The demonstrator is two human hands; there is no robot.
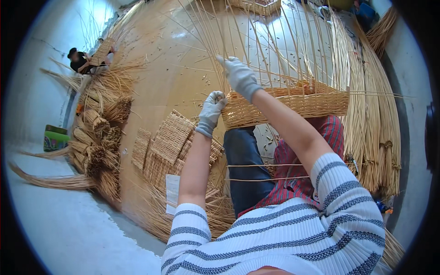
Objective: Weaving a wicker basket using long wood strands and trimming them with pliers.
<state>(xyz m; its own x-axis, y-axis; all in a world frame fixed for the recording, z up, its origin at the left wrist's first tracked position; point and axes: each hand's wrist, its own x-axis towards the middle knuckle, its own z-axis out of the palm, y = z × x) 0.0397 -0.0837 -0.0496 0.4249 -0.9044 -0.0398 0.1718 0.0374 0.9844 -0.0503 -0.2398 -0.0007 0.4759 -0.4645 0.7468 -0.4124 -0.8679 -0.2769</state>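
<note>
A: Please, where is the basket (293, 106)?

B: It lies across the legs (250, 153) of the person, long from left to right. Its woven near wall faces the body. Tall stakes (298, 50) rise from it and spread toward the far side.

A: How is the left hand (212, 108)?

B: It is gloved and closed, thumb and curled fingers gripping the left end of the basket, at the corner.

A: And the right hand (240, 77)?

B: Also gloved. It is above the left part of the basket, and the right forearm (291, 123) crosses over the rim. Its fingers point to the far left, beside the leftmost stakes. Whether it grips one, I cannot tell.

A: Is there room around?

B: To the left and far left, yes: a wide piece of floor (160, 78) is open, with only small scraps. It is bounded at left by thick bundles (96, 121), near which a co-worker (81, 62) sits at the wall. Nearer, woven panels (172, 137) overlap on the floor, close to the left wrist.

A: And the right side?

B: This side is tight. The right end of the basket comes up to long canes (371, 119); I cannot tell if they touch.
</note>
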